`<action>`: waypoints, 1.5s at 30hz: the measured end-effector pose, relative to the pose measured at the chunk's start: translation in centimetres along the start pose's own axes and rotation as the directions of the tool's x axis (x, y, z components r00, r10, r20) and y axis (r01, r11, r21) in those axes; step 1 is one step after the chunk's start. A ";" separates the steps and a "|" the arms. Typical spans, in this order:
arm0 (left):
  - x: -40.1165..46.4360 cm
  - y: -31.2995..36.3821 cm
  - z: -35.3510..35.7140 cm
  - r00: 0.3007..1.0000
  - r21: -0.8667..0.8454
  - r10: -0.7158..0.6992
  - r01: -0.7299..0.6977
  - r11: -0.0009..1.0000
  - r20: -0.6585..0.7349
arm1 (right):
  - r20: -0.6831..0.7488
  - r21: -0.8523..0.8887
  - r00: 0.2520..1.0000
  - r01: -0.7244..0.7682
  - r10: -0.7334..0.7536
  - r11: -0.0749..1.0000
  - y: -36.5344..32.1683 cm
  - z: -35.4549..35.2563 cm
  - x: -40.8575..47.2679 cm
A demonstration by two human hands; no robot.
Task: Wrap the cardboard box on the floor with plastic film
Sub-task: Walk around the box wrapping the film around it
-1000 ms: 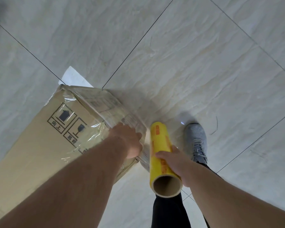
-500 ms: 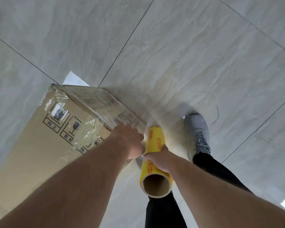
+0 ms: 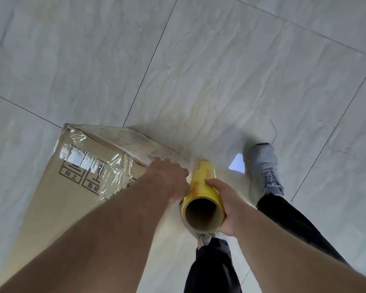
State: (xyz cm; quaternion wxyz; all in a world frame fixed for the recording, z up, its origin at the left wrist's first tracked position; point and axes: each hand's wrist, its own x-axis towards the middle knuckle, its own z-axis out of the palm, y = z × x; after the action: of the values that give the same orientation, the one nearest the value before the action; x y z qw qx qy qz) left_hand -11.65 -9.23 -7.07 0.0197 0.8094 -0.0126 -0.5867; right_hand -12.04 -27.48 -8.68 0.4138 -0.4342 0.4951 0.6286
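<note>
Wrapping of a large brown cardboard box standing on the pale marbled tile floor, seen from the head camera. Over the last second the yellow roll of clear plastic film on a cardboard tube has been carried from a short way off the box corner to just beside it, so that the roll now nearly touches the left hand; the view has also swung, bringing more of the box's upper end into frame. The left hand lies on the near corner of the box over film already laid there, its fingers bent over the edge and apparently pressing the film down rather than gripping anything. The right hand holds the roll, fingers curled round its outer side and thumb across the top, with the open tube end toward the camera. A glossy, wrinkled band of film covers the top end of the box, across the printed handling symbols; the lower part of the visible face is bare cardboard. The shortened gap suggests slack is being taken up at the corner before the next pass; the task appears to be at an early stage. A grey mesh sports shoe stands right of the roll.
</note>
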 end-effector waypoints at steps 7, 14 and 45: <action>0.5 0.0 1.2 0.994 0.008 0.078 -0.078 0.997 -0.074 | -0.141 -0.515 0.974 0.078 -0.175 0.853 2.7 -1.2 0.8; 0.6 0.4 2.1 0.981 0.115 0.133 -0.117 0.986 -0.143 | -0.087 -0.754 0.983 0.043 -0.164 0.655 2.6 1.3 1.2; -0.4 1.1 3.1 0.937 0.326 0.212 -0.115 0.938 -0.278 | -0.095 0.000 0.985 0.146 -0.145 0.989 12.1 2.8 3.5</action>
State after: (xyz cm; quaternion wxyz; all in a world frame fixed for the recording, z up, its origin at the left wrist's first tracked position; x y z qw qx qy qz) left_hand -14.77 -10.33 -7.57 -0.0546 0.8804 -0.1678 -0.4401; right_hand -24.91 -26.42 -8.50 0.4361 -0.4969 0.4835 0.5736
